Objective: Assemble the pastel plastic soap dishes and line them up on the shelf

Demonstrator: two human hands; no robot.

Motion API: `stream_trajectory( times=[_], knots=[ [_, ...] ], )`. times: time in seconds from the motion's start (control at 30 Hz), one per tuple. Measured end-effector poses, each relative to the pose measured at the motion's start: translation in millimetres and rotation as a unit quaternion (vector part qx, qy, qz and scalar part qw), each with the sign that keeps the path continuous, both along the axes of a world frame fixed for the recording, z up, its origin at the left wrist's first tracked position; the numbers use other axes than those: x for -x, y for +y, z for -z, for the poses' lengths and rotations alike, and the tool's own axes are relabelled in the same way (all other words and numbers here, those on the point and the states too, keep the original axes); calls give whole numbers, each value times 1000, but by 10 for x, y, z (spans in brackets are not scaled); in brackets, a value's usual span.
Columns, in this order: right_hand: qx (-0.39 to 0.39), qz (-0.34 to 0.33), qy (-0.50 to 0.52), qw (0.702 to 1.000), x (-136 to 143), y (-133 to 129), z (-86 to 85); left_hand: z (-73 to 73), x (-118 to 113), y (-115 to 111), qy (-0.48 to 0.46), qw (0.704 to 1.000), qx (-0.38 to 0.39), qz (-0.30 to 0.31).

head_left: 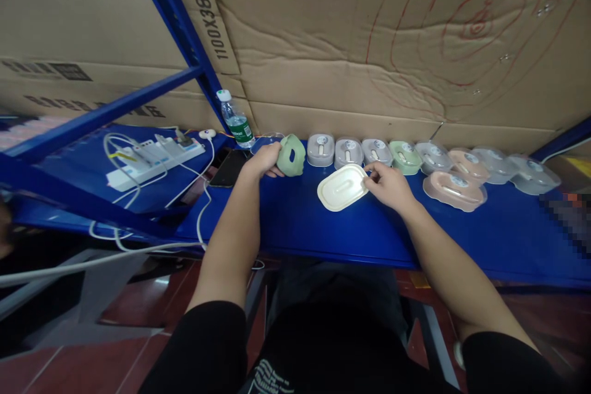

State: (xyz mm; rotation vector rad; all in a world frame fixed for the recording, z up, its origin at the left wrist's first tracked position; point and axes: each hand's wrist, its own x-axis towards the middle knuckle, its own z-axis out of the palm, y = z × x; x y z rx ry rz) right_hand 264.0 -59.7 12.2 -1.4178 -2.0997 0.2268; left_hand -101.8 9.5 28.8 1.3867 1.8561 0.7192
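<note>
My left hand [266, 160] is closed on the edge of a green plastic piece [287, 166] with an oblong hole in it, tilted up off the table. A clear, rounded plastic piece [264, 144] lies just behind that hand. Between the thumb and fingers of my right hand [386, 184] is the right edge of a shallow cream tray [341, 194]. The tray has rounded corners and a raised oblong in its middle, and it is tilted toward me. Just behind it sits a grey box with a clear lid [348, 152].
Along the cardboard wall [323, 43] runs a row of grey, green [405, 157] and pink lidded boxes. A pink one [455, 191] stands in front. To the left are a water bottle [237, 125], a dark phone [228, 169] and a power strip [157, 165] with loose white cables.
</note>
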Motion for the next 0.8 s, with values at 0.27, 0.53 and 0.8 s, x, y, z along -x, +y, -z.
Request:
stream_trajectory(
  times=[0.27, 0.53, 0.8],
  knots=[
    [2, -1, -12, 1000, -3, -11, -1, 42, -89, -18, 256, 963, -66, -55],
    [48, -7, -53, 997, 10, -11, 8, 214, -643, -127, 323, 899, -260, 141],
    [73, -22, -86, 993, 42, -32, 9, 265, -805, -44, 409, 867, -217, 185]
  ],
)
